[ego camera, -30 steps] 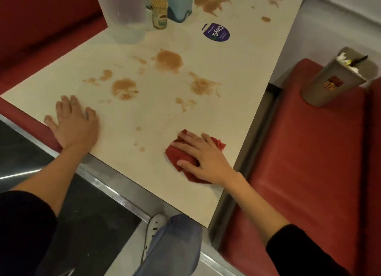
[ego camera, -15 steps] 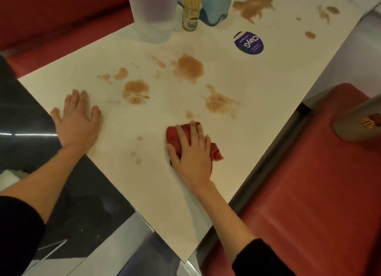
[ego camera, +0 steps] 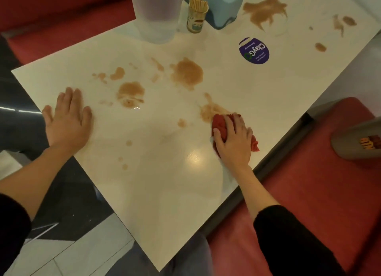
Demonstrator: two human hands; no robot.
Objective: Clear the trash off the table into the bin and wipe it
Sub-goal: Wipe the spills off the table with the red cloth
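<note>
I'm looking down on a pale, glossy tabletop [ego camera: 165, 193], smooth enough to throw back a round glare spot. My left hand [ego camera: 67, 121] lies flat near the left edge, its fingers [ego camera: 70, 96] straight and relaxed, gripping nothing. My right hand [ego camera: 234, 139] is on the right side of the tabletop, its fingers [ego camera: 239, 122] curled over a bunched red cloth [ego camera: 221, 123] and pressing it down. The soft, crumpled wad sits right at the near edge of a smeared brown stain [ego camera: 208, 111]. A rounder brown blot [ego camera: 186, 72] and a ragged one [ego camera: 131, 92] lie farther out, and a big feathery splash [ego camera: 265, 10] is near the far end. There's an oval purple sticker [ego camera: 254, 50] stuck flat there too. At the back stand a frosted plastic pitcher [ego camera: 156, 14], a small toothpick jar [ego camera: 196, 16] and a light blue box [ego camera: 222, 8]. To the right, a grey container [ego camera: 358, 141] with rounded sides rests on the red padded seat [ego camera: 299, 193].
</note>
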